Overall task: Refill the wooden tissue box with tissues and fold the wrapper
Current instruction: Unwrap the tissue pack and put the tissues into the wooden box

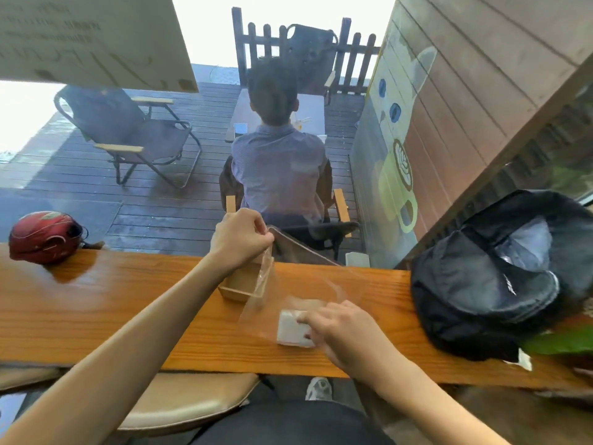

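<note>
- On the counter (96, 303), a wooden box (242, 284) is sitting open-topped, near the far edge, straight ahead of the person.
- Just above the box, the left hand (239, 240) is hovering with its fingers closed, pinching the top edge of a clear wrapper (261, 284) (thin, see-through plastic).
- From that pinch, the wrapper is hanging down past the right wall of the box and spreading toward the near right, where it is lying over the counter.
- Near the front edge of the counter, a white tissue stack (290, 329) is lying flat, right of the box and closer to the person, seemingly inside the wrapper's lower end.
- At the stack's right side, the right hand (341, 329) is curling its fingers around the tissues, thumb on top, gripping the stack; how firmly I cannot tell, since the fingertips are partly hidden.
- At the counter's left end, a red helmet (43, 237) is resting, well apart from the box.
- At the right end, a black backpack (500, 277) is slumping on the wood, near the right hand but not touching it.
- Beyond the counter, a person (279, 162) is sitting in a chair on a deck, back turned, with an empty folding chair (128, 133) to the left.
</note>
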